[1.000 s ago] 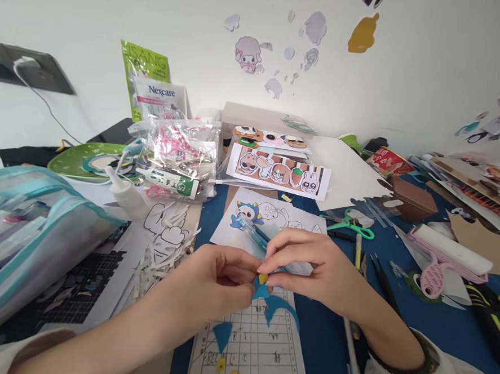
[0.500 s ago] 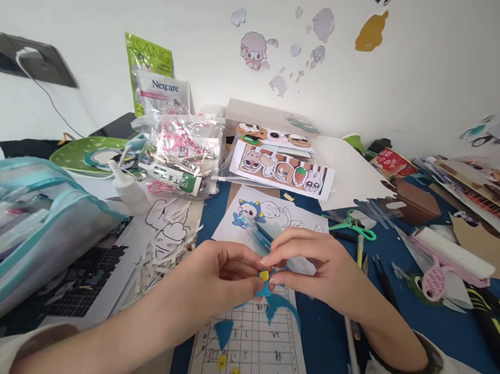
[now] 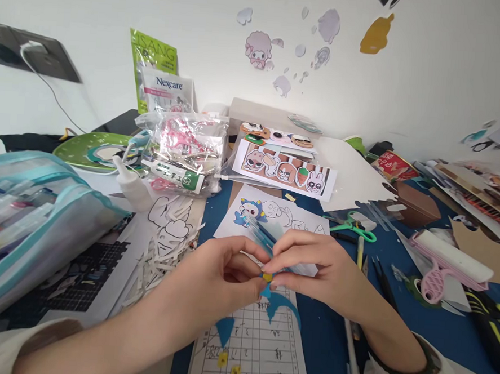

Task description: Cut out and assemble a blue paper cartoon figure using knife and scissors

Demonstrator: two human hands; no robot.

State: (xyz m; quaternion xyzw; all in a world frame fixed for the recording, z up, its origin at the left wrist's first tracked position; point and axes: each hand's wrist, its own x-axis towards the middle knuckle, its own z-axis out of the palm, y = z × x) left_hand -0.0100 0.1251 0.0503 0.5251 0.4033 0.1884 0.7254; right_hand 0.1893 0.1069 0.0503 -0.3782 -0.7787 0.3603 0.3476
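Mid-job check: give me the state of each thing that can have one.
Left hand: closed on the blue piece
Right hand: pinching the yellow piece
Green scissors: lying down, unheld
White bottle: standing
Pen pouch: filled
Lint roller: lying down, unheld
White plug: in the wall socket

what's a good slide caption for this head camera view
Both hands hold a small yellow piece and a blue cutout above a gridded sheet bearing handwriting.

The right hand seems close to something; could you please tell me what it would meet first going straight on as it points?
The right hand would probably meet the left hand first, just past the small yellow piece at its fingertips; exact depth is unclear.
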